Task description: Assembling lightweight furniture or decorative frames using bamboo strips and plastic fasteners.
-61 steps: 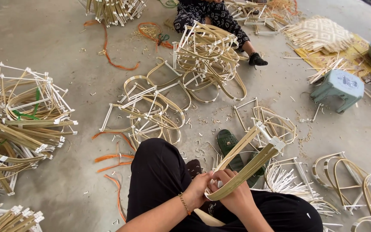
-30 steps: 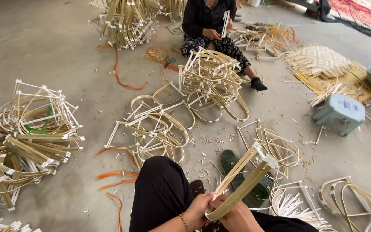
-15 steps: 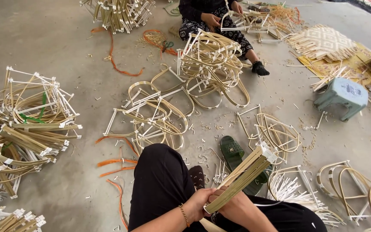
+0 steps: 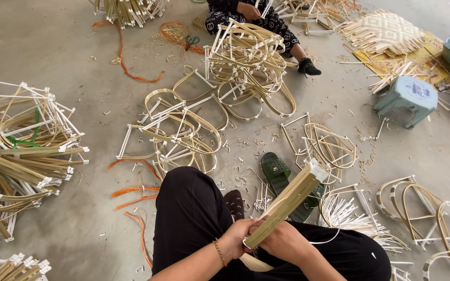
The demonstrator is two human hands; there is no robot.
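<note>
Concrete floor [image 4: 53, 47] strewn with bent bamboo frames.
Both hands, left hand [image 4: 238, 237] and right hand [image 4: 282, 242], clamp a flat bundle of pale bamboo strips [image 4: 287, 203] at lower centre; loosened grip could let strips fan apart.

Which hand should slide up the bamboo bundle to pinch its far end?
Probably the right hand: it sits on the side where the bundle slants away. The left hand grips the near end, steadying it.

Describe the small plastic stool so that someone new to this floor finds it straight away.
Start at the woven bamboo mat lying flat on the yellow sheet at the top right of the concrete floor. Just below its lower edge stands the plastic stool. It is the only pale blue-green, solid, four-legged thing there; everything around it is loose tan bamboo strips and bent frames.
</note>
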